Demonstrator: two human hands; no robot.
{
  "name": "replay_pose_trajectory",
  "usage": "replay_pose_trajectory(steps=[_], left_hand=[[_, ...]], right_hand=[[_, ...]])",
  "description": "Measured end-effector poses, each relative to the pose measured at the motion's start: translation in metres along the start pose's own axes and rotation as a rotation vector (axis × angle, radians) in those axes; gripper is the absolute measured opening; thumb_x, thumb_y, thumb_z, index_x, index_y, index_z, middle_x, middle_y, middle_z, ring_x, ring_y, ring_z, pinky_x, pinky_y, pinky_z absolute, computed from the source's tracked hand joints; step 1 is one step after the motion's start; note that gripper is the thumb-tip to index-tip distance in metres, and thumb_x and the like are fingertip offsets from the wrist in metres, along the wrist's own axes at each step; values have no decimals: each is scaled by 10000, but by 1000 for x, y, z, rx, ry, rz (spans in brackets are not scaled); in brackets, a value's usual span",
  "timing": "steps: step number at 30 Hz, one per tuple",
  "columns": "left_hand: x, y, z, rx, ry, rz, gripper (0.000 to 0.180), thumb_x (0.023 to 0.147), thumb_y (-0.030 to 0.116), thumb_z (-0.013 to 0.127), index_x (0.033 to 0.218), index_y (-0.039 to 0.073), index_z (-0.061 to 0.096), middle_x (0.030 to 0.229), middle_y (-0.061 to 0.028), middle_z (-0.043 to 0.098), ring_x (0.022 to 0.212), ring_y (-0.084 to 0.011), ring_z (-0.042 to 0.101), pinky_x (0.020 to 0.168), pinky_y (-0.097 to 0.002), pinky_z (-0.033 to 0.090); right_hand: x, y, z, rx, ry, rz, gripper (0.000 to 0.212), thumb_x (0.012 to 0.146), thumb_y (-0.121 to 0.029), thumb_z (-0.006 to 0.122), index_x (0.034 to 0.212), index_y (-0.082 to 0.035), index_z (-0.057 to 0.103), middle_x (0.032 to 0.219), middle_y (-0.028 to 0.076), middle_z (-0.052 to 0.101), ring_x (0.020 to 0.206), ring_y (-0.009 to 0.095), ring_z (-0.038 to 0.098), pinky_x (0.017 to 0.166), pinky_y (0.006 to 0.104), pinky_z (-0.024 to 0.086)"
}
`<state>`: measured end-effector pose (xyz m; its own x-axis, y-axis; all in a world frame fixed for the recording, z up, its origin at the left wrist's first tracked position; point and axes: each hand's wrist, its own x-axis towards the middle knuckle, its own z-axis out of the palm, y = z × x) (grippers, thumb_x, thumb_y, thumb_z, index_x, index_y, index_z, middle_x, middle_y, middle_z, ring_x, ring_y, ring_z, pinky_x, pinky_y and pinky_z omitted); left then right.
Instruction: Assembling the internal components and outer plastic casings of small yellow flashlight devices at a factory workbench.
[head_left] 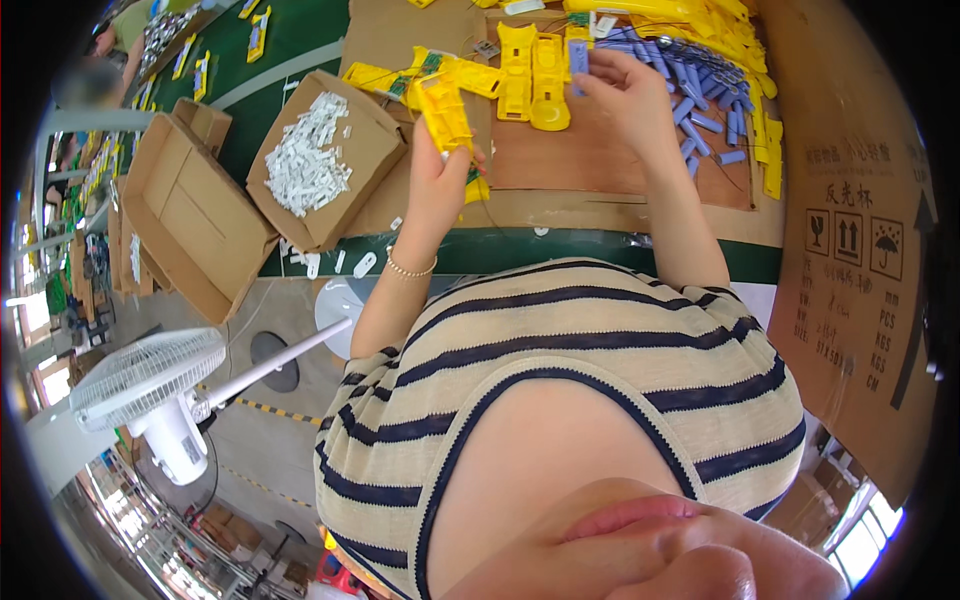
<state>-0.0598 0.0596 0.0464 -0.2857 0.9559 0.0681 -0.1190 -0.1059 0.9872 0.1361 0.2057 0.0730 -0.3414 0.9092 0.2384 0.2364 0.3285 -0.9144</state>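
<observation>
My left hand (437,178) is closed around a yellow plastic housing (443,112), held tilted above the workbench, with a thin dark wire trailing below it. My right hand (632,105) pinches a purple cylindrical battery cell (578,62) at its fingertips. Two long yellow shells, an open-framed one (515,75) and another with a rounded end (550,85), lie side by side between my hands. Beyond my right hand spreads a heap of purple battery cells (690,85) with dark wires. More yellow housings with green boards (425,62) lie just past my left hand.
A cardboard box of small white parts (370,165) stands to the left, beside another cardboard tray (180,225). Yellow shells (700,15) are piled at the far right. A tall carton (850,250) walls off the right side. A white fan (150,380) stands lower left.
</observation>
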Motion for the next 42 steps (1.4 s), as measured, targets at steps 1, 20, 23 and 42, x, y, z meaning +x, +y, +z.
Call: replay_pose_trajectory(steps=[1, 20, 23, 42], left_hand=[[0, -1, 1, 2, -10, 14, 340, 848, -30, 410, 1175, 28, 341, 980, -89, 508, 753, -144, 561, 646, -286, 510], [-1, 11, 19, 482, -31, 241, 666, 763, -8, 563, 1332, -46, 219, 1235, -231, 419, 1144, -332, 471, 959, -362, 395], [0, 10, 20, 504, -7, 249, 675, 763, -12, 566, 1336, -46, 210, 1261, -245, 389, 1160, -351, 456, 972, -365, 385], [-5, 22, -36, 732, -653, -110, 572, 826, 226, 610, 1307, 25, 373, 1083, -150, 583, 920, -203, 599, 816, -299, 472]], right_hand=[[-11, -17, 12, 207, -76, 53, 322, 765, -73, 677, 1051, 55, 606, 924, 122, 670, 824, 150, 639, 723, 256, 508], [-39, -49, 70, 129, -245, 66, 234, 757, -70, 678, 948, 54, 621, 863, 129, 674, 748, 164, 654, 704, 271, 528], [-38, -49, 71, 71, -251, 39, 225, 755, -75, 678, 933, 53, 627, 848, 128, 675, 735, 167, 655, 695, 272, 528], [-38, -15, 79, 828, -735, 369, 360, 830, -45, 604, 1167, 36, 509, 1071, 136, 616, 907, 212, 628, 813, 348, 522]])
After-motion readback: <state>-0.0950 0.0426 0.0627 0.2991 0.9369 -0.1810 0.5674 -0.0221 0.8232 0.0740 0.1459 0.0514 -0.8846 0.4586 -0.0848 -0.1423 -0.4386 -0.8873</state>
